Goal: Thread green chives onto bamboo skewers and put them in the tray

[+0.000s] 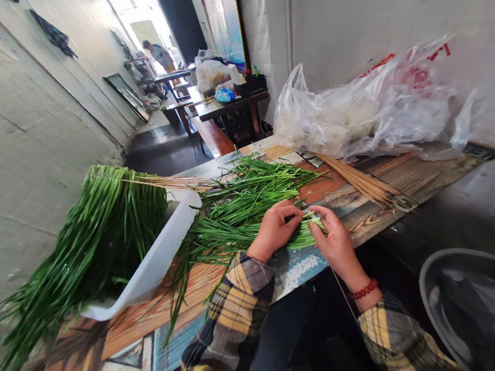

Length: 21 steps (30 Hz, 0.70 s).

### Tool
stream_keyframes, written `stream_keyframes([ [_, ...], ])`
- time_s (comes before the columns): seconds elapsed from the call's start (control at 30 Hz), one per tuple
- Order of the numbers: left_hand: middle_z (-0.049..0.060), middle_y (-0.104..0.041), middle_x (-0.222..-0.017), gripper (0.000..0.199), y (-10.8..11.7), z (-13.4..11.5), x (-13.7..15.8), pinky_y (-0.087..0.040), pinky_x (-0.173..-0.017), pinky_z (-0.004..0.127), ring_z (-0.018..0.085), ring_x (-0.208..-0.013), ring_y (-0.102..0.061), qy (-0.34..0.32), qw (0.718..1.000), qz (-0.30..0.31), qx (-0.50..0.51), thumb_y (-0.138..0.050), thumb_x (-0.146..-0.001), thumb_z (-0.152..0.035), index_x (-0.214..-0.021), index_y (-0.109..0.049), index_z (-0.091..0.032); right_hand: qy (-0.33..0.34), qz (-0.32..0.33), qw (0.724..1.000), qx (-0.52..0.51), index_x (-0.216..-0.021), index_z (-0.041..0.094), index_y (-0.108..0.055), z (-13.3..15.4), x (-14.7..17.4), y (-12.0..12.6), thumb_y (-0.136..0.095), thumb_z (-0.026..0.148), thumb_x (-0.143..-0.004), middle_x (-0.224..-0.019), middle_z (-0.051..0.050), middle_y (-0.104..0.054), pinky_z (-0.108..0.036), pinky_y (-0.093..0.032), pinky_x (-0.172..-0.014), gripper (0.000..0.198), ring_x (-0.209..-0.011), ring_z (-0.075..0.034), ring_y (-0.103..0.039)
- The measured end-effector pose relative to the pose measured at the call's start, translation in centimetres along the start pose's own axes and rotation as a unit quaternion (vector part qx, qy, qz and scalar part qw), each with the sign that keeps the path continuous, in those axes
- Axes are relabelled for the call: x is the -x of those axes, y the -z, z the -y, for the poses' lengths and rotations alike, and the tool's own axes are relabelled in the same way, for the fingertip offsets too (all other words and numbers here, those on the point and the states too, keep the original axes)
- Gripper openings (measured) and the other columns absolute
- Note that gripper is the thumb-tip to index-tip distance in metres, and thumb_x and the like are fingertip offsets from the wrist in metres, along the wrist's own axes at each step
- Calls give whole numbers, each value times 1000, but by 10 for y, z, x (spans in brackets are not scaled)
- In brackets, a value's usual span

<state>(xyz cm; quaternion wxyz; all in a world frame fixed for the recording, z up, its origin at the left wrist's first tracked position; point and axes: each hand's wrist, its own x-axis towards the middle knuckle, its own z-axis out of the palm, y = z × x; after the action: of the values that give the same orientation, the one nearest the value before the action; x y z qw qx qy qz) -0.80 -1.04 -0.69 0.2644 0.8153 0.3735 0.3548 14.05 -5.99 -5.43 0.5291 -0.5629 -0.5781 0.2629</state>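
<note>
To the right of the white tray (154, 264), near the counter's front edge, a small bunch of garlic chives (301, 239) lies with its pale stem ends between two hands. The left hand (278, 225) has its fingertips pinched at those ends; its grip looks closed on a stem or two. The right hand (334, 239) grips the same ends between thumb and fingers, probably keeping them level, and a thin skewer (341, 292) slants down from beneath it. Loose garlic chives (253, 194) spread between tray and hands, their cut ends mostly pointing away from the tray, which I'd guess leaves them within easy reach.

The tray itself holds a thick sheaf of chives (127, 222), stems packed together at the top and leaves trailing over its far side, apparently because they are too long for it. Skewers (172, 181) jut from that sheaf. Well to the tray's right, more bamboo skewers (358, 178) lie fanned on the wood-patterned counter (432, 173), beside a clear plastic bag (348, 114) of something pale I can't identify. Farther right and lower, a grey basin (431, 294) stands; its contents are too dim to tell.
</note>
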Motion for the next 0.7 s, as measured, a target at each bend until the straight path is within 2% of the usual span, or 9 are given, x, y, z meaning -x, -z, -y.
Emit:
stream_keyframes([
  [0.07,4,-61,-75,15,-1,0,0,-43,-70,24,14,-75,-57,7,1000,-6,-4,-55,-83,-16,-75,-68,-15,8,1,1000,-8,-115,19,-58,0,0,0,-50,34,-85,-78,-3,-64,-30,-53,-60,34,-63,-16,-58],
  [0.23,4,-62,-77,12,-3,-1,1,-43,-69,24,13,-73,-56,35,999,-29,-7,-56,-81,-14,-78,-68,-15,13,-8,1000,-26,-111,20,-59,-1,1,-2,-49,34,-85,-84,-5,-64,-31,-53,-62,31,-69,-18,-60],
  [0.7,5,-63,-79,17,-3,2,1,-45,-74,25,15,-79,-57,-8,1000,11,8,-53,-83,-14,-80,-69,-16,4,3,1000,-10,-102,19,-55,-3,0,-1,-49,33,-86,-96,-7,-65,-31,-52,-66,23,-77,-19,-61],
])
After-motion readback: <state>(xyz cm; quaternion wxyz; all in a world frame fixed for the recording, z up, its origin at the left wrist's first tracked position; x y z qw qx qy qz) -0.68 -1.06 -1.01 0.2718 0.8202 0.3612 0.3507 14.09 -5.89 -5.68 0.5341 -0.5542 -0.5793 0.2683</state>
